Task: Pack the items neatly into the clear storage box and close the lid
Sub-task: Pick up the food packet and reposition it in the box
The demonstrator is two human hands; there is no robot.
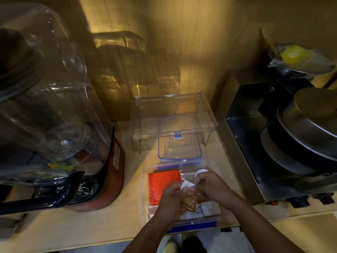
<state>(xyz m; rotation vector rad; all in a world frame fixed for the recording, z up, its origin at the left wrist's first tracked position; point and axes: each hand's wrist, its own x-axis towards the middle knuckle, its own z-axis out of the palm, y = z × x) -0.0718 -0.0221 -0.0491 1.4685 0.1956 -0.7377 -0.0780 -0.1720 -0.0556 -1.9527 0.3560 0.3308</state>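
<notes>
Lid [179, 141] behind storage box [145, 194].

One clear storage box [145, 179], one blue-rimmed lid [179, 141] at 12 o'clock of it. Inside: one red packet [160, 183], one white-capped bottle [200, 172]. Two hands, left hand [170, 195], right hand [209, 185], one brown sachet [188, 202].

**Tight lanes around the open box**

The clear storage box [145, 190] sits open at the near counter edge; above it both hands, left hand [168, 197] and right hand [209, 185], crowd the opening; the red packet [160, 183] fills its left half; just beyond lies the lid [179, 143] under a clear shelf [175, 114]; a blender [54, 125] walls the left; a metal appliance [273, 143] blocks the right; bare counter [73, 227] stays free near left.
</notes>
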